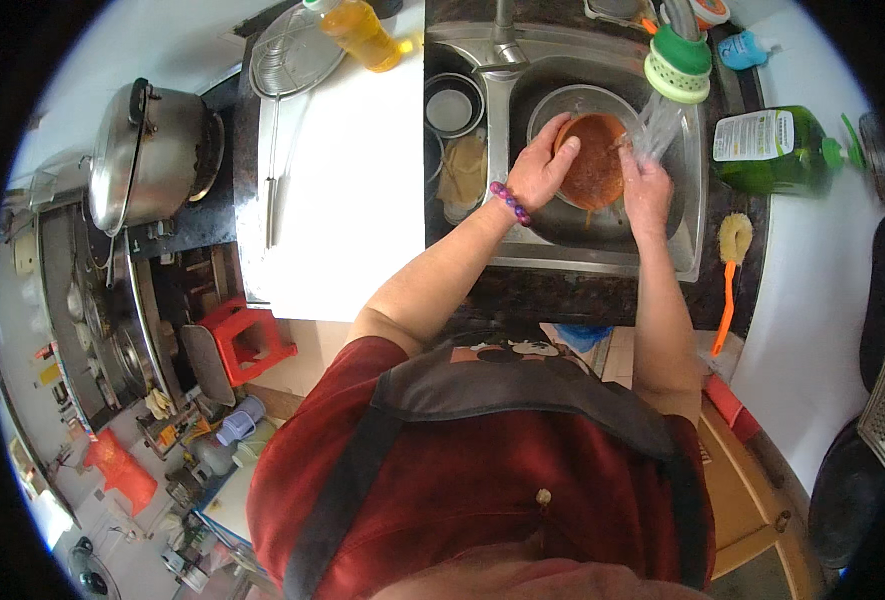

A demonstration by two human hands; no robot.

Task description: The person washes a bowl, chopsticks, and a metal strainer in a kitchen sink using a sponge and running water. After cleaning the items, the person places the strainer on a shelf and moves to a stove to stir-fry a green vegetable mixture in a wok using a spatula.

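My left hand (543,166), with a beaded bracelet at the wrist, grips the left rim of an orange-brown bowl (596,169), thumb over its edge. The bowl is tilted towards me and its inside looks wet. My right hand (646,196) is at the bowl's right rim, its fingertips bunched; whether they pinch something small is unclear. Water (658,129) streams from a green and pale-yellow tap head (679,66) beside and onto the right fingers. Beneath the bowl, a round metal basin (555,101) sits in the steel sink (682,225).
Left of the sink lies a white board (345,210) with a wire skimmer (297,56) and a bottle of yellow liquid (356,34). The smaller sink holds pans (453,105) and a cloth (463,165). Green soap bottle (772,154) and orange-handled brush (729,270) lie right.
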